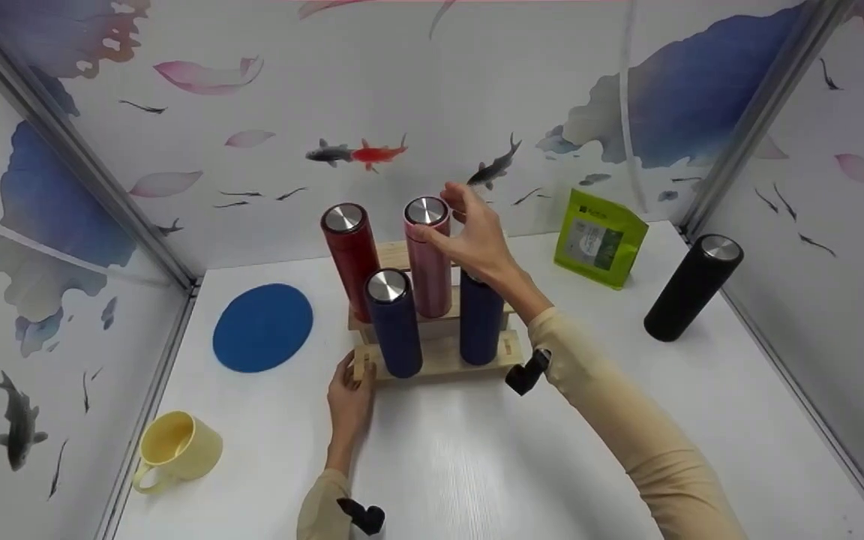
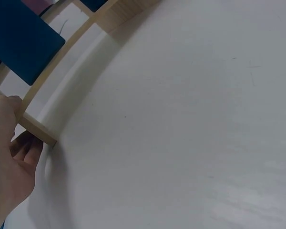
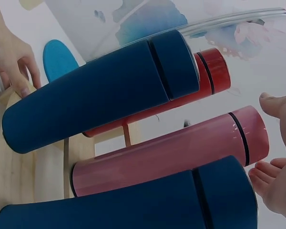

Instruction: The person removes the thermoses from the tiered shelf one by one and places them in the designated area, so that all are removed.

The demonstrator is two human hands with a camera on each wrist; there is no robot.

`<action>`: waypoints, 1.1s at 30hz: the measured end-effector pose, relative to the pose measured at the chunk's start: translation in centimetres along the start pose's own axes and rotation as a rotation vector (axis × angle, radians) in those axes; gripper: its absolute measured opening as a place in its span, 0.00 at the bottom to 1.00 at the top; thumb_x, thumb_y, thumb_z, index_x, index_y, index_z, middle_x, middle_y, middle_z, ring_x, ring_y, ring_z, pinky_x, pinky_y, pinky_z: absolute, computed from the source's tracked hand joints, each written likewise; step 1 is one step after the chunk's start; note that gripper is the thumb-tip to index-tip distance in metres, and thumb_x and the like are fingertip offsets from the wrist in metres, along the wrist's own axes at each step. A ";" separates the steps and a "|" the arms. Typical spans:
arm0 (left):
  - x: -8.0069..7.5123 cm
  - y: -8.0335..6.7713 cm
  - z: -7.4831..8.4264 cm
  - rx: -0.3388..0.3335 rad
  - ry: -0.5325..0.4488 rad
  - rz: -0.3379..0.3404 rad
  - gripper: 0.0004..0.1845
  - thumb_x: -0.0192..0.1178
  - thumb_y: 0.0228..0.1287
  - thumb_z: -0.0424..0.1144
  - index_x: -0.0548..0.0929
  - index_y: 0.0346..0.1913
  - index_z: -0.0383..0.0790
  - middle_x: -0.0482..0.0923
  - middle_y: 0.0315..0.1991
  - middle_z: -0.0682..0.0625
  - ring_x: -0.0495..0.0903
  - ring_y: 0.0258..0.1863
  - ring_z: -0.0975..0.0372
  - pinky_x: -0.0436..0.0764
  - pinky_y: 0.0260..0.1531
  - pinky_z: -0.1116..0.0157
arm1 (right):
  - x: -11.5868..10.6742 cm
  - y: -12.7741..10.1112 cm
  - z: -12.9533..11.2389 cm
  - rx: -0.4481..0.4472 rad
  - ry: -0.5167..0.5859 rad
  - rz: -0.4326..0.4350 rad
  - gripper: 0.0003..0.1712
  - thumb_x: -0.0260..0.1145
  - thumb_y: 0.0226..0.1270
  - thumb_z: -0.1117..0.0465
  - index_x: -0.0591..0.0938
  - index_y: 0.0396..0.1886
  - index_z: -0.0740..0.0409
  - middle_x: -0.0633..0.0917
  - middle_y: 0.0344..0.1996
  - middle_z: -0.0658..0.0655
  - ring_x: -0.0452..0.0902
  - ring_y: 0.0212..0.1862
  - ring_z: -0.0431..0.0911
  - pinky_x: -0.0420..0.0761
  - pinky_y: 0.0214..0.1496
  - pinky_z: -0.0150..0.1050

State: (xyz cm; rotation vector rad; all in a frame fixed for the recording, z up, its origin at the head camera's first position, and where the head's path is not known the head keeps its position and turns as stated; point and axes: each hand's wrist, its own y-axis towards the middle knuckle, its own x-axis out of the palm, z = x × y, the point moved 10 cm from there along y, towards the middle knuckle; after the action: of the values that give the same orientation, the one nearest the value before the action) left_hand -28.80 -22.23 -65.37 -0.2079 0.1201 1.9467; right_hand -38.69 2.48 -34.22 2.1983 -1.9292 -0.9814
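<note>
A pink thermos [image 1: 430, 259] stands upright on the upper step of a wooden tiered rack [image 1: 443, 358], beside a red thermos [image 1: 352, 259]. Two blue thermoses stand on the lower step, the left one [image 1: 394, 322] in full view and the right one [image 1: 481, 319] partly behind my right forearm. My left hand [image 1: 351, 401] grips the rack's front left end, thumb and fingers either side of the wooden end piece [image 2: 35, 130]. Beside the pink thermos's cap is my right hand [image 1: 477, 236], its thumb and fingers spread; the right wrist view shows a gap between palm and cap.
A blue round mat [image 1: 263, 328] lies left of the rack, with a yellow mug [image 1: 181, 446] nearer the front. To the right stand a green pouch [image 1: 601, 238] and a black thermos [image 1: 693, 287]. Printed wall panels [image 1: 252, 37] enclose the white table [image 1: 462, 465] at back and sides.
</note>
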 end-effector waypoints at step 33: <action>-0.1 -0.2 0.4 0.028 -0.020 0.000 0.29 0.62 0.73 0.44 0.71 0.72 0.38 0.82 0.56 0.38 0.81 0.46 0.59 0.79 0.42 0.74 | -2.1 -0.2 1.3 -0.026 -0.021 0.017 0.38 0.79 0.59 0.55 0.75 0.65 0.67 0.85 0.54 0.64 0.84 0.56 0.52 0.82 0.59 0.45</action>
State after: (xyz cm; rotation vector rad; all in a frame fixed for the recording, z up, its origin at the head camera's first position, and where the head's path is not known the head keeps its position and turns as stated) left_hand -28.63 -22.20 -64.94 -0.1702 0.1343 1.9455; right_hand -39.22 4.91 -34.49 2.1631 -1.9297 -1.0256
